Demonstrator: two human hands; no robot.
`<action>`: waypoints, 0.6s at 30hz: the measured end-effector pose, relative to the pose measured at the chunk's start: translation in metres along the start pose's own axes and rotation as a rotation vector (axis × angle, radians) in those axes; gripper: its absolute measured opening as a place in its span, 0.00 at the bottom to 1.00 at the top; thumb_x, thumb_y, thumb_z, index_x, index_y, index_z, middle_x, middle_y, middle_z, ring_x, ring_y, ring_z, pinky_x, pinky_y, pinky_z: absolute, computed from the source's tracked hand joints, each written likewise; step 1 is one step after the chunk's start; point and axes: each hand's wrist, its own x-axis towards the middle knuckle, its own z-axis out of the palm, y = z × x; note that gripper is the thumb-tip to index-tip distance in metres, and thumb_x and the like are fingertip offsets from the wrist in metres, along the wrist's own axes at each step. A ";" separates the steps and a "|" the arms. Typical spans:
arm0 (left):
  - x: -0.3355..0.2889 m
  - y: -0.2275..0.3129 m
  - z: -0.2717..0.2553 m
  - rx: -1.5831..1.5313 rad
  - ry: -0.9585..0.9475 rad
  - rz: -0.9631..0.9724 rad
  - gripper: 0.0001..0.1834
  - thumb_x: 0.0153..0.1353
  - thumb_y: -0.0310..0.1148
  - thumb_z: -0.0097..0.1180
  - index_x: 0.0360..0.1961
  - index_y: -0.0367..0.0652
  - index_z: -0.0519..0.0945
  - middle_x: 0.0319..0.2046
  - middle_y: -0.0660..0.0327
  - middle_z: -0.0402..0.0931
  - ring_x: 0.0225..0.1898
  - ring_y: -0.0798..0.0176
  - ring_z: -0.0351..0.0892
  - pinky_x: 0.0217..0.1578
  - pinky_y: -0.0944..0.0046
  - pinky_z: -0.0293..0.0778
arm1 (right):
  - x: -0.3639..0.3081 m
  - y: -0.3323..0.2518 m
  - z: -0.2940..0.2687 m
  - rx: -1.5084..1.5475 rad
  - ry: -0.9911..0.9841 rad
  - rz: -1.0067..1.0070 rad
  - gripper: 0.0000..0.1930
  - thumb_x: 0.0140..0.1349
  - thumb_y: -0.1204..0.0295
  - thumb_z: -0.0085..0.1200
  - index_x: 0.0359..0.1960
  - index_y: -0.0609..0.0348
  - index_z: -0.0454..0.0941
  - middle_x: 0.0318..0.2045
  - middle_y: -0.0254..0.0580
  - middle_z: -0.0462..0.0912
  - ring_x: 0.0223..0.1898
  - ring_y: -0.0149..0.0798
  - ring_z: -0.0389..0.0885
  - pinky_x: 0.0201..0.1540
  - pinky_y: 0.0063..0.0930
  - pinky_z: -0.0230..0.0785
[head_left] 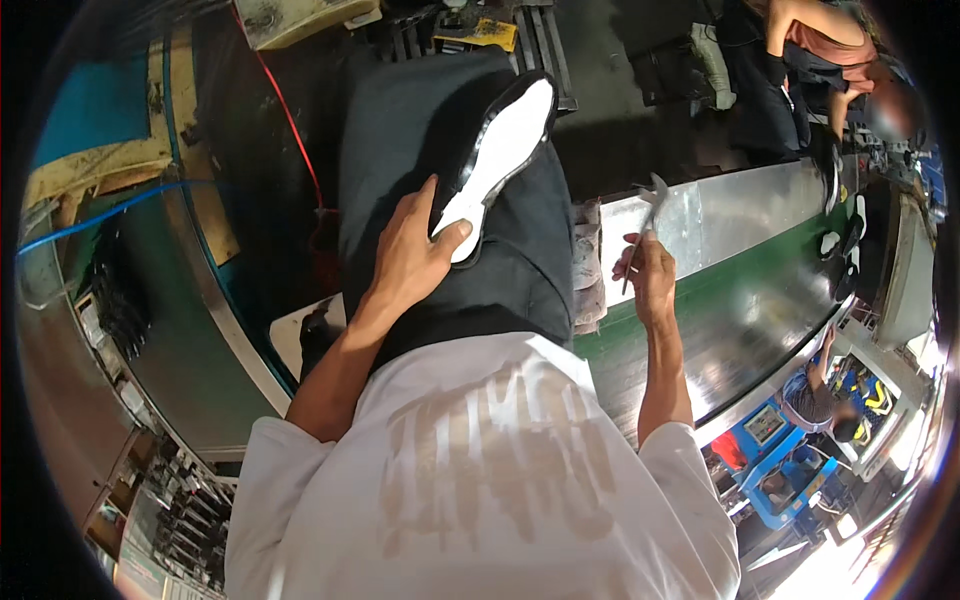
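Note:
A black shoe [512,132] lies bottom up across my thighs, its white sole bottom facing me and its toe pointing away to the right. My left hand [408,250] grips it at the heel end, thumb pressed on the white bottom and fingers along the left side. Off to the right, over the edge of the metal-sided conveyor, my right hand [650,272] is closed round a silver metal hand tool [655,200] with a hooked, forked head pointing away from me. The tool is apart from the shoe.
A green conveyor belt [730,285] with a metal rail [730,205] runs along my right. More shoes [850,245] sit farther along it. One co-worker [825,45] bends at the far right; another [815,395] is by blue machinery. A second green surface [170,310] is at left.

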 end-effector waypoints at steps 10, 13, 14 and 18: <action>-0.009 -0.006 0.006 0.030 0.084 0.089 0.42 0.70 0.44 0.64 0.74 0.25 0.65 0.65 0.33 0.74 0.66 0.34 0.75 0.67 0.46 0.70 | -0.046 -0.111 0.116 -1.092 -0.673 -0.654 0.21 0.79 0.60 0.50 0.56 0.70 0.79 0.42 0.62 0.85 0.45 0.66 0.84 0.49 0.55 0.78; -0.013 -0.004 0.009 0.051 0.112 0.080 0.42 0.70 0.45 0.65 0.74 0.24 0.65 0.63 0.34 0.75 0.65 0.34 0.76 0.66 0.45 0.71 | -0.041 -0.115 0.129 -1.168 -0.698 -0.678 0.21 0.78 0.61 0.53 0.59 0.69 0.77 0.42 0.61 0.85 0.44 0.65 0.85 0.48 0.56 0.79; -0.014 -0.003 0.010 0.031 0.129 0.100 0.42 0.70 0.45 0.65 0.74 0.25 0.66 0.62 0.35 0.76 0.63 0.33 0.77 0.65 0.45 0.73 | -0.040 -0.115 0.131 -1.180 -0.691 -0.690 0.21 0.78 0.61 0.53 0.60 0.69 0.76 0.41 0.60 0.84 0.43 0.64 0.85 0.47 0.55 0.79; -0.011 -0.012 0.009 0.015 0.117 0.111 0.42 0.69 0.45 0.66 0.74 0.26 0.67 0.63 0.35 0.76 0.63 0.34 0.78 0.65 0.45 0.73 | -0.025 -0.086 0.128 -1.186 -0.629 -0.803 0.18 0.76 0.61 0.57 0.52 0.67 0.80 0.36 0.55 0.83 0.35 0.61 0.86 0.40 0.53 0.81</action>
